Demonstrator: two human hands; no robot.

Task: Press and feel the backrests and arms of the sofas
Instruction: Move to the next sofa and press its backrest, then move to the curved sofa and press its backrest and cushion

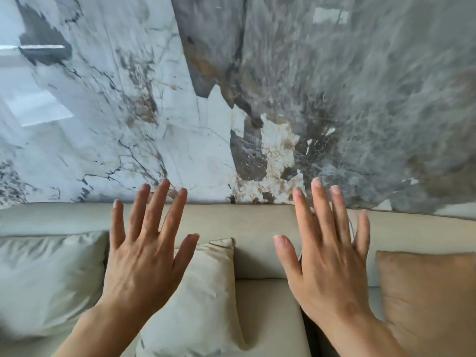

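A beige sofa fills the lower part of the head view, its backrest (247, 228) running across the frame against the wall. My left hand (146, 253) is spread flat, fingers apart, held in front of the backrest left of centre. My right hand (332, 256) is spread the same way right of centre. Both hands hold nothing. Whether the palms touch the backrest I cannot tell. The beige seat cushion (268, 313) lies below, between my wrists.
A pale grey cushion (49, 276) leans at the left, a beige cushion (201, 295) stands between my hands, and a tan cushion (430, 300) sits at the right. A glossy marble wall (231, 99) rises directly behind the sofa.
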